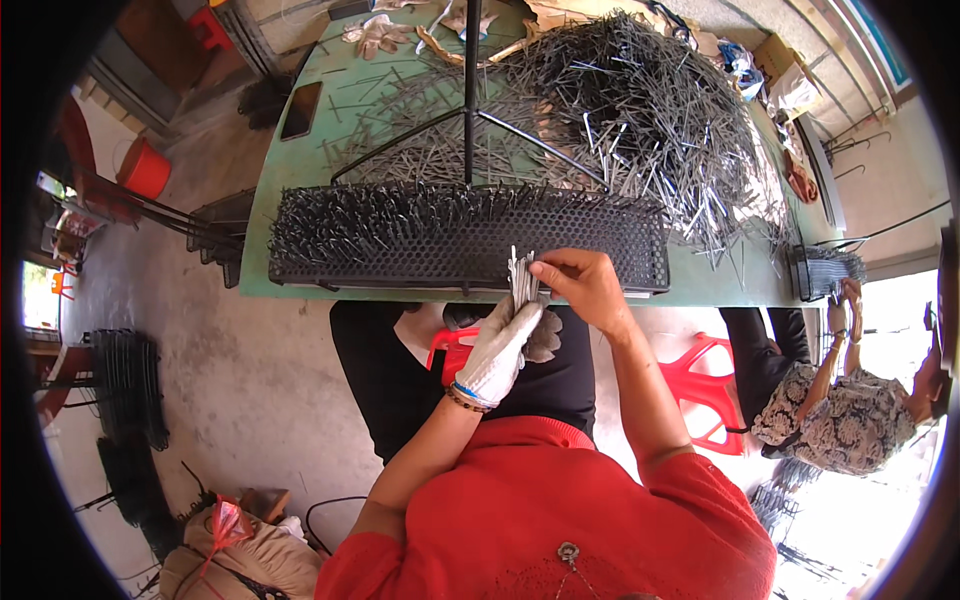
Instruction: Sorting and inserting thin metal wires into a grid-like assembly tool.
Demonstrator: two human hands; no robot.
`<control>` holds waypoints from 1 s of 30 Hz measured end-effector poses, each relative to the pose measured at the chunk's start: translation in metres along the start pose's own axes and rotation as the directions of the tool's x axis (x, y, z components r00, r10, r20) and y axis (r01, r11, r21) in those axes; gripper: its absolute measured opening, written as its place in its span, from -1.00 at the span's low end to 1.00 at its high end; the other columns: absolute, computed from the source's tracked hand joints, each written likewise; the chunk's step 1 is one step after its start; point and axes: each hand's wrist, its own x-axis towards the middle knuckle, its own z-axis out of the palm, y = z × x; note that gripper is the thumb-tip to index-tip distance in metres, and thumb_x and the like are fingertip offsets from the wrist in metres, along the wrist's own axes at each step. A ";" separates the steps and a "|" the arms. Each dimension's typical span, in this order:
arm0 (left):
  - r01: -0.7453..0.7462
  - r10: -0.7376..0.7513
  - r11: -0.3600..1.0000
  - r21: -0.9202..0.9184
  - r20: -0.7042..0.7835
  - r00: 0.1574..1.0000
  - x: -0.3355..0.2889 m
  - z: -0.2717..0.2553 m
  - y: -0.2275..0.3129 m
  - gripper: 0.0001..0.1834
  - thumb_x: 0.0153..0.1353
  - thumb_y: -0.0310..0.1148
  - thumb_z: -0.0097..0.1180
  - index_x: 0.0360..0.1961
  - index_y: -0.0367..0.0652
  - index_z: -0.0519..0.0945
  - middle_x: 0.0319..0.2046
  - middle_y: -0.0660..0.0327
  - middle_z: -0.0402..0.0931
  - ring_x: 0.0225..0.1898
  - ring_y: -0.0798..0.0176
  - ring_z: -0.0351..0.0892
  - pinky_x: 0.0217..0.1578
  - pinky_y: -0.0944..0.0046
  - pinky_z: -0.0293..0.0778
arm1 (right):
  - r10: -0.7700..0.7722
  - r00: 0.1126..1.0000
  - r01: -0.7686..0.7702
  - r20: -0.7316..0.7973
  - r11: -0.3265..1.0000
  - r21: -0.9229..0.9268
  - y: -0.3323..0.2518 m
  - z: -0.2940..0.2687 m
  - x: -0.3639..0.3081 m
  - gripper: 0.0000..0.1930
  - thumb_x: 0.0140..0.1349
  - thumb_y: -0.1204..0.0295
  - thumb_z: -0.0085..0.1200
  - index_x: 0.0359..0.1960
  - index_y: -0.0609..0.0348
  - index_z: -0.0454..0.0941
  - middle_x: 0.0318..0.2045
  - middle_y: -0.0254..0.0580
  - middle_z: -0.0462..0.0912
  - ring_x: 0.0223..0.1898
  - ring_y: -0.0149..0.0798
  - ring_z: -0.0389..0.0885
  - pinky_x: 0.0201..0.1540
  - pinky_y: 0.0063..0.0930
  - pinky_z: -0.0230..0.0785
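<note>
Metal-strip bundle (522, 280) in the left hand (498, 350), near the table (715, 287)
Gloved fingers wrap its lower part; the right hand's (587, 287) bare fingers bend at its upper right side, their grip unclear.

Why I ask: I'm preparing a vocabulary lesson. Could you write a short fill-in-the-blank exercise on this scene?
1. The left hand holds a bundle and wears a white ____, while the right hand is bare.
2. The table is coloured ____.
3. The black rack is dotted with small round ____.
4. The tall pile of rods rises to the ____ of the upright pole.

Missing words: glove; green; holes; right.
</note>
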 end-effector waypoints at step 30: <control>-0.011 0.008 1.000 -0.019 -0.131 0.991 0.004 -0.002 -0.009 -0.75 0.35 -0.26 0.03 -0.04 -0.14 0.46 -0.37 0.19 0.61 -0.53 0.42 0.58 -0.60 0.47 0.46 | 0.092 0.989 -0.070 -0.117 0.980 0.184 0.006 -0.011 0.005 -0.78 0.23 0.41 0.23 -0.25 0.37 0.63 -0.50 -0.28 0.65 -0.62 -0.58 0.45 -0.58 -0.72 0.30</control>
